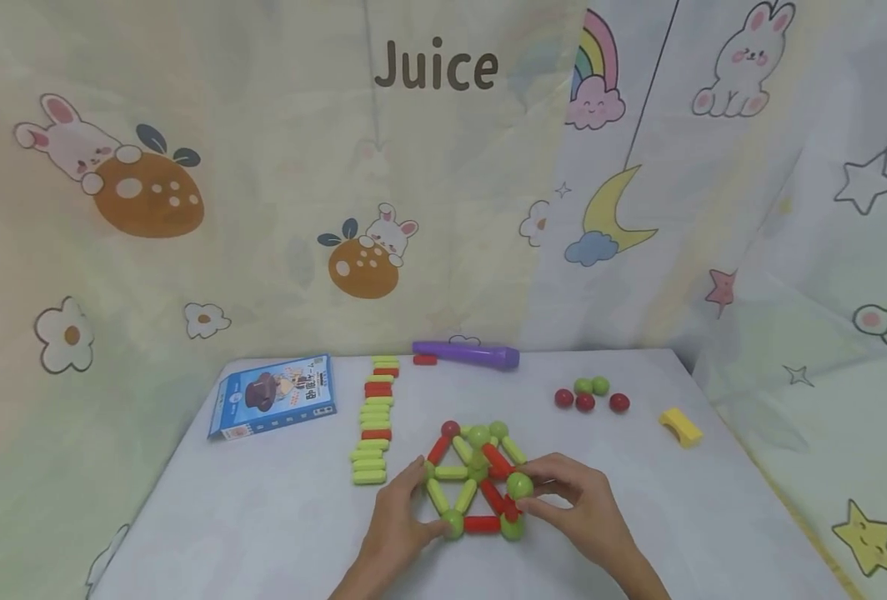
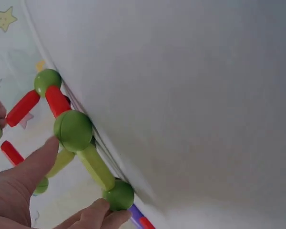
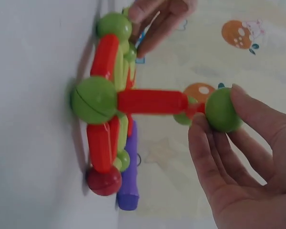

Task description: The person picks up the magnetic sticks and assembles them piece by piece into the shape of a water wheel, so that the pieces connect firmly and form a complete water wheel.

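A structure of green and red balls joined by lime and red rods lies on the table in front of me. My left hand holds its left side, with the thumb on the near green ball and fingertips on another green ball. My right hand pinches a green ball between thumb and fingers, raised above the structure's right side. An upright red rod rises from a corner ball toward it. Another red rod runs from a raised green ball to the held ball.
Lime and red rods form a column left of the structure. Behind them are a blue box and a purple tapered stick. Several loose balls and a yellow block lie to the right.
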Demonstrator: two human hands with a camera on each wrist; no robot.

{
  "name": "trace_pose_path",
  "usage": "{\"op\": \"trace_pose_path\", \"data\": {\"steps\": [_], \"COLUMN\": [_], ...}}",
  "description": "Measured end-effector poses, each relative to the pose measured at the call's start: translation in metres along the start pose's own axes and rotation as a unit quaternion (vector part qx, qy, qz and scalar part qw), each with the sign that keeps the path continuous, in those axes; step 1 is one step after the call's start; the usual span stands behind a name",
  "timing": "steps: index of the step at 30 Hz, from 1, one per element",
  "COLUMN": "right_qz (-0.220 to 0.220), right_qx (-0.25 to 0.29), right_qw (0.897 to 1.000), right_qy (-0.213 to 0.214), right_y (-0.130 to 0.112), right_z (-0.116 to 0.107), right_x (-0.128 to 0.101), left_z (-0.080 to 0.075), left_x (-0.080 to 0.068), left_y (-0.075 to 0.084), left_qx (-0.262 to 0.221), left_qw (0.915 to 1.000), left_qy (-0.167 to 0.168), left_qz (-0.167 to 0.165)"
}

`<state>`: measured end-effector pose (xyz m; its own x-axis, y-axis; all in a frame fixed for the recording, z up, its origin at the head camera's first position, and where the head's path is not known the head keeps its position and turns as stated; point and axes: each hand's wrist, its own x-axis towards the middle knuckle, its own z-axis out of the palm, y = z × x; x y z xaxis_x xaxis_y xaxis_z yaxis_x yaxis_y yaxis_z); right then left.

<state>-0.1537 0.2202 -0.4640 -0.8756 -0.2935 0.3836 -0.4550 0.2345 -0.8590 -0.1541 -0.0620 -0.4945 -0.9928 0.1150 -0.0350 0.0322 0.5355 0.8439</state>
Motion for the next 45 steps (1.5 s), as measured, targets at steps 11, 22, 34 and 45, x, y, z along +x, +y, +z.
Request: {"op": "trace_pose_path", "data": {"steps": [11,22,34,45], "right_qz": [0.002,-0.023,0.009,0.044], "right_qx": [-0.023,-0.022,-0.099,-0.232], "right_qw": [0.996,0.995,0.995,0.962], "right_qy": [0.081,0.096,0.011,-0.141], "right_y": [-0.002,0.001,0.023,0.069], "right_z": [0.024,0.031,-0.011,-0.031], "right_x": [-0.009,-0.013,0.002,0.024], "left_z": [0.002,0.008,0.013,0.0], "left_x": [-0.002,-0.003,-0.003,0.025], "left_y": [-0.003,0.001,0.004,-0.001], "left_qx": [-0.096,-0.104,-0.05,0.011], "left_qw": [0.9946,0.994,0.9981,0.9974], "left_qy": [0.035,0.033,0.027,-0.054], "left_qz": [-0.017,-0.015,-0.024,0.047]}}
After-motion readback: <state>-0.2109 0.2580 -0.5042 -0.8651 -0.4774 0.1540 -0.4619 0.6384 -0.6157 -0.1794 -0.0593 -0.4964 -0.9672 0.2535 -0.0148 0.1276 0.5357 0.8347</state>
